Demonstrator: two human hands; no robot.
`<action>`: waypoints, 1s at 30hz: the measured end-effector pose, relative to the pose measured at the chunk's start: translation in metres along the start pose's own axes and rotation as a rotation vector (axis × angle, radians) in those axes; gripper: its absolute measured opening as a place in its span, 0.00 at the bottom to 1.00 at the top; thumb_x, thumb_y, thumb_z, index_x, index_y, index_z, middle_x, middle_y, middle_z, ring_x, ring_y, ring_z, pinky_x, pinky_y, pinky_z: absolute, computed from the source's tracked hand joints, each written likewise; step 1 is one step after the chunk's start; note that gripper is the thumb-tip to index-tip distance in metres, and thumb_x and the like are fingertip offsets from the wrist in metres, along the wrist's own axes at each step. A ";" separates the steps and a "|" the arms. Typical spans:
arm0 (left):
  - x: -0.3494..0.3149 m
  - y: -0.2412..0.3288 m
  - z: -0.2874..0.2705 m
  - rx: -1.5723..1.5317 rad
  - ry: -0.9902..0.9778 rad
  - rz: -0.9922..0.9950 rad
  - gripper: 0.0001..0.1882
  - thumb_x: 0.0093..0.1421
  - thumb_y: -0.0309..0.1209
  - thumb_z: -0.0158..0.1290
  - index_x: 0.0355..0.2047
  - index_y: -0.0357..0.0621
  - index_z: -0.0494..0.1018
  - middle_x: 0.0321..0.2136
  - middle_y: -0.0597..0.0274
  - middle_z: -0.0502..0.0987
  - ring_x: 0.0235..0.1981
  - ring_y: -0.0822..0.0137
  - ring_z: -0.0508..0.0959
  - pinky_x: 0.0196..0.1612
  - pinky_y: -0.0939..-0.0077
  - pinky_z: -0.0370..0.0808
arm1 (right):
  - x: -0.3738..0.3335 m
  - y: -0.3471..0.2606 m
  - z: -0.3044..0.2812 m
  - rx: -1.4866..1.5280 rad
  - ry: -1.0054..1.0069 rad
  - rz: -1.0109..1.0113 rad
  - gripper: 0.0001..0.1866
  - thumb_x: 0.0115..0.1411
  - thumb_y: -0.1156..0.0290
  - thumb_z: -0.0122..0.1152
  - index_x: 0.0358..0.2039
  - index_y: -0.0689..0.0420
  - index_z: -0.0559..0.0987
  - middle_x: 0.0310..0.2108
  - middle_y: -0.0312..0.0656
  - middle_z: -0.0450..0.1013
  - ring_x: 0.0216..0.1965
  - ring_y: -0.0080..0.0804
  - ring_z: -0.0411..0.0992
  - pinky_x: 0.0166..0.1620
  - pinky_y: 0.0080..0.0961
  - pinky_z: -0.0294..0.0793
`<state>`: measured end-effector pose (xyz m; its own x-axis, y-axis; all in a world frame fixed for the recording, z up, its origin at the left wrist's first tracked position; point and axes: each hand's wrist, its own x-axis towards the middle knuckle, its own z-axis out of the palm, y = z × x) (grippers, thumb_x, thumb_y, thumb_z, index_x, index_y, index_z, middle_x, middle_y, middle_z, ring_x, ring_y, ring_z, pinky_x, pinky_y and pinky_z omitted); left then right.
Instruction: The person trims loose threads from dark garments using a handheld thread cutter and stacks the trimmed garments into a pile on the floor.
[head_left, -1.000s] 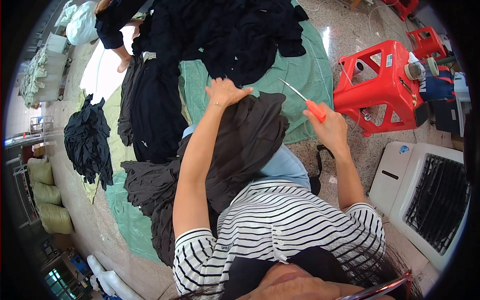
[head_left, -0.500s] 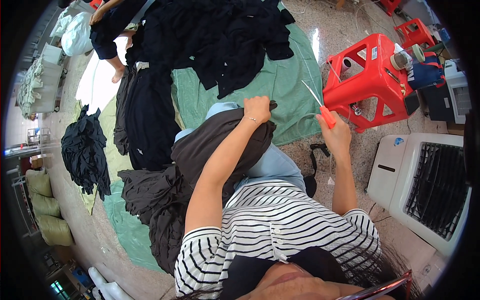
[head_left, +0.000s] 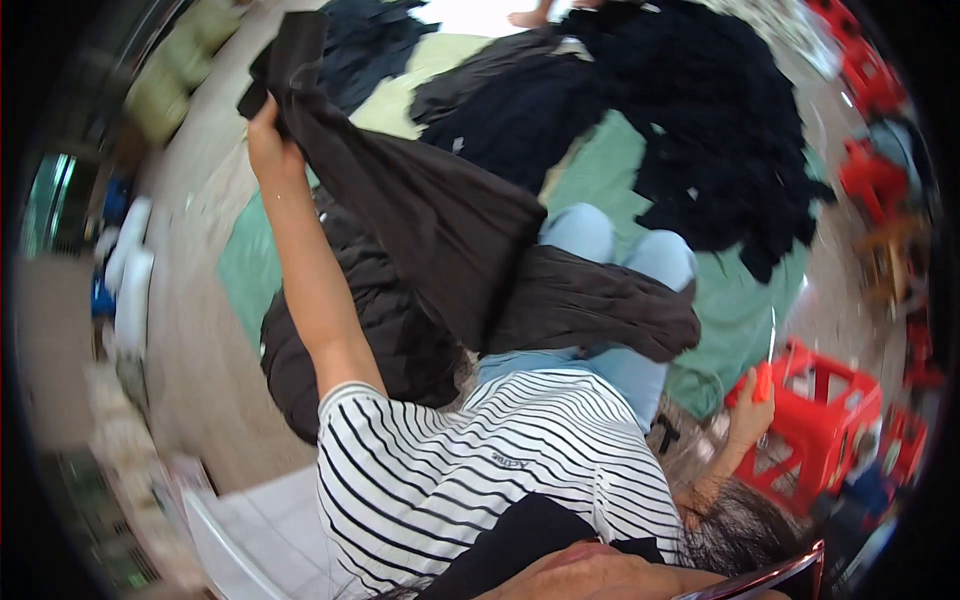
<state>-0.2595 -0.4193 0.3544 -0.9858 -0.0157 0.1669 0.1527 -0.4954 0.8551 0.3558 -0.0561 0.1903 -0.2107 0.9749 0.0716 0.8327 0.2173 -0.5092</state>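
Observation:
My left hand [head_left: 272, 142] is raised at the far left, its fingers closed on one end of a dark brown garment [head_left: 410, 215]. The cloth stretches down from there, and its other part lies across my lap over light blue trousers [head_left: 640, 375]. Out to the right, my right hand [head_left: 750, 415] grips a red-handled tool [head_left: 764, 382] with a thin metal blade pointing away from me; I cannot tell its exact kind. A heap of similar dark brown cloth [head_left: 370, 330] lies beside me under my left forearm.
Black garments [head_left: 710, 120] are piled ahead on a green sheet [head_left: 740, 300]. A dark navy pile [head_left: 520, 115] lies left of them. Near my right hand stands a red plastic stool [head_left: 825, 390]. Another person's bare foot [head_left: 530, 17] shows at the top edge.
My left hand has swung left and away from my lap, drawing the garment's end out with it. The view has turned left. My right hand still holds the red-handled tool.

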 end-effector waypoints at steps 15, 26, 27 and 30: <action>0.046 0.048 -0.052 0.376 -0.088 0.260 0.15 0.60 0.24 0.58 0.47 0.36 0.74 0.43 0.59 0.79 0.46 0.64 0.78 0.52 0.70 0.73 | 0.036 -0.023 0.034 0.085 -0.057 -0.206 0.19 0.62 0.59 0.63 0.46 0.61 0.79 0.33 0.50 0.78 0.32 0.40 0.75 0.39 0.34 0.73; -0.263 -0.211 0.042 1.017 -0.968 0.350 0.13 0.54 0.27 0.61 0.40 0.42 0.78 0.44 0.54 0.77 0.51 0.52 0.74 0.55 0.62 0.69 | 0.023 0.010 0.054 0.259 -0.275 0.301 0.19 0.59 0.56 0.66 0.44 0.56 0.80 0.25 0.44 0.77 0.24 0.32 0.77 0.23 0.31 0.73; -0.291 -0.217 0.060 0.981 -1.068 0.396 0.17 0.52 0.32 0.64 0.42 0.43 0.77 0.47 0.53 0.76 0.51 0.50 0.72 0.56 0.59 0.67 | 0.023 0.026 0.071 0.416 -0.252 0.329 0.20 0.59 0.58 0.66 0.47 0.57 0.79 0.25 0.41 0.77 0.23 0.26 0.76 0.21 0.26 0.73; -0.353 -0.207 0.095 0.875 -1.178 0.533 0.22 0.49 0.37 0.66 0.43 0.44 0.76 0.50 0.54 0.72 0.50 0.49 0.71 0.55 0.52 0.64 | 0.021 0.042 0.109 0.619 -0.277 0.353 0.23 0.60 0.62 0.66 0.53 0.59 0.75 0.30 0.38 0.78 0.23 0.22 0.76 0.20 0.20 0.73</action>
<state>0.0636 -0.2287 0.1653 -0.2626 0.8533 0.4504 0.8580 -0.0071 0.5137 0.3302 -0.0322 0.0769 -0.1742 0.9162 -0.3609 0.4528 -0.2510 -0.8556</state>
